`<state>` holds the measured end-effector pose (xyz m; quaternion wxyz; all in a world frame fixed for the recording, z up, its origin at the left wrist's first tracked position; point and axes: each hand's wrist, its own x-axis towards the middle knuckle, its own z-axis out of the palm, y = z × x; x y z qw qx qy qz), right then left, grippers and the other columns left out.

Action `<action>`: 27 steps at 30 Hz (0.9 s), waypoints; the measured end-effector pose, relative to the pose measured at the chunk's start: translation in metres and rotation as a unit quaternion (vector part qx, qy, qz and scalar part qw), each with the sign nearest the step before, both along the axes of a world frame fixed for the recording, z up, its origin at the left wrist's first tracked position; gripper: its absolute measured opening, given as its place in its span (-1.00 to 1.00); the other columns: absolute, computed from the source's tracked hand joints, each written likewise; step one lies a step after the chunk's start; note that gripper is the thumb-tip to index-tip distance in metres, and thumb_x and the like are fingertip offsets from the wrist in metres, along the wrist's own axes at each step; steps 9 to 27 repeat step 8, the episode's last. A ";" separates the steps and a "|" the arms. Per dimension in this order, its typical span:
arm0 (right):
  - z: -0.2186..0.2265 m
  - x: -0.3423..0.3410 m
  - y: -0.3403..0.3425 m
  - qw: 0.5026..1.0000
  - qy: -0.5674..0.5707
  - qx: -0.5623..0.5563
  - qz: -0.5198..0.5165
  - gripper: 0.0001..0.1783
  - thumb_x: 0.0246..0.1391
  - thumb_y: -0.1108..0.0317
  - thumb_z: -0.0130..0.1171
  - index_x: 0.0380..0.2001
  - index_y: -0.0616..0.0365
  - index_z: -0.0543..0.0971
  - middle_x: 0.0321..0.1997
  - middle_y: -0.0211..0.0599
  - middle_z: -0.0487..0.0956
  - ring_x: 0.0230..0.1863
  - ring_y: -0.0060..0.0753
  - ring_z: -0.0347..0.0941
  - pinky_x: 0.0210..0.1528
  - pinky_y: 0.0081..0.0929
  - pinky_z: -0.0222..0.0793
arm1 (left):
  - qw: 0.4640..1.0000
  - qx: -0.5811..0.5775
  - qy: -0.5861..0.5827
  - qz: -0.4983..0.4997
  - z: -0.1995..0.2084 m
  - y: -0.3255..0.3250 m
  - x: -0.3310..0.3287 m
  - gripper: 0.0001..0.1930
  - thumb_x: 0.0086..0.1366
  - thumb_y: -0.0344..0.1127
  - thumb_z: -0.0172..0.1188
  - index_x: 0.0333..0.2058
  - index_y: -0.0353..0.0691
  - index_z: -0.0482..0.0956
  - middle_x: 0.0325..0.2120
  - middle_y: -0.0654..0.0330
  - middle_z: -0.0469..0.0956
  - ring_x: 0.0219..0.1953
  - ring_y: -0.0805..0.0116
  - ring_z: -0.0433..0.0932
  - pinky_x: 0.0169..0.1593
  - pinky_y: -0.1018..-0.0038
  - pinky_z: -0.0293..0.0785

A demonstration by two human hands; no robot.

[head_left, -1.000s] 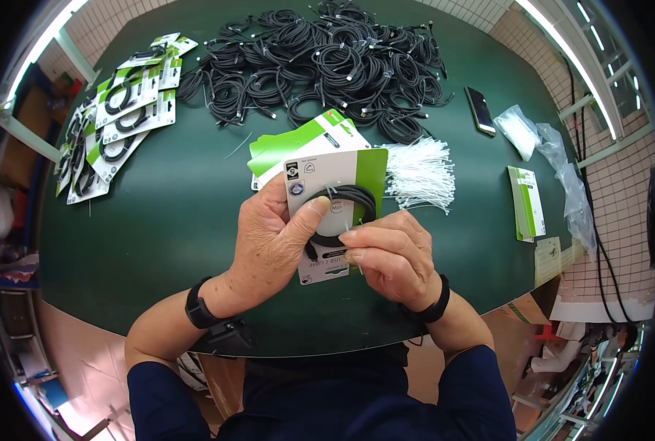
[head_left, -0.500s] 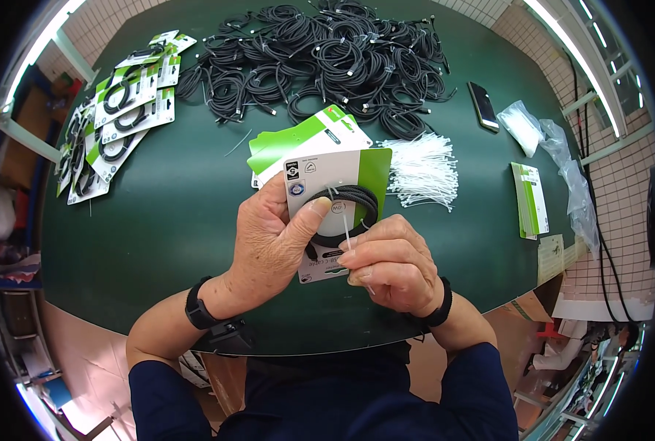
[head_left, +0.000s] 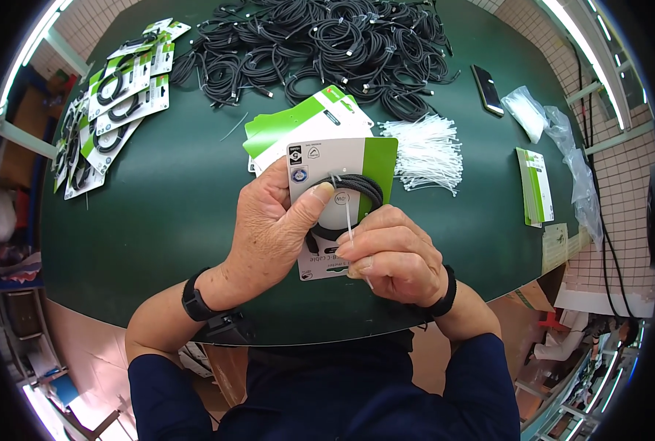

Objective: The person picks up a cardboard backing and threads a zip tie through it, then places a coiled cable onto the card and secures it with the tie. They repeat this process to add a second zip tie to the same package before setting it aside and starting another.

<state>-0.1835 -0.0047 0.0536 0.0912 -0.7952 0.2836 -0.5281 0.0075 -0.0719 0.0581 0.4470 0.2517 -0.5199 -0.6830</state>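
Observation:
My left hand (head_left: 269, 220) grips a white and green packaging card (head_left: 327, 156), its thumb pressing a coiled black cable (head_left: 369, 189) flat against the card's face. A thin white cable tie (head_left: 349, 218) loops over the top of the coil and hangs down across the card. Its tail is pinched between the thumb and fingers of my right hand (head_left: 397, 257), close to the card's lower right edge. Beyond the card lies a stack of similar blank cards (head_left: 291, 131). A heap of loose white cable ties (head_left: 424, 156) sits just right of that stack.
A big pile of coiled black cables (head_left: 327, 51) covers the table's far side. Finished-looking carded cables (head_left: 125, 110) overlap at the left. On the right are a phone (head_left: 487, 90), a clear plastic bag (head_left: 524, 114) and another small stack of cards (head_left: 535, 186).
Both hands keep nearly the same hold on the card and the tie. The whole view has shifted slightly, so the table's things appear a little higher.

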 end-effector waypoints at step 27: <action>-0.005 -0.002 0.000 0.999 0.020 0.004 -0.043 -0.65 0.10 0.57 0.48 -0.11 0.07 0.56 -0.05 -0.20 0.70 -0.25 -0.24 0.65 -0.25 -0.38 0.61 | 1.000 0.010 -0.004 -0.018 -0.007 0.001 -0.001 -0.58 0.53 -0.45 0.16 0.29 -0.41 0.45 0.07 0.08 0.68 0.02 0.45 0.64 0.13 0.46 0.59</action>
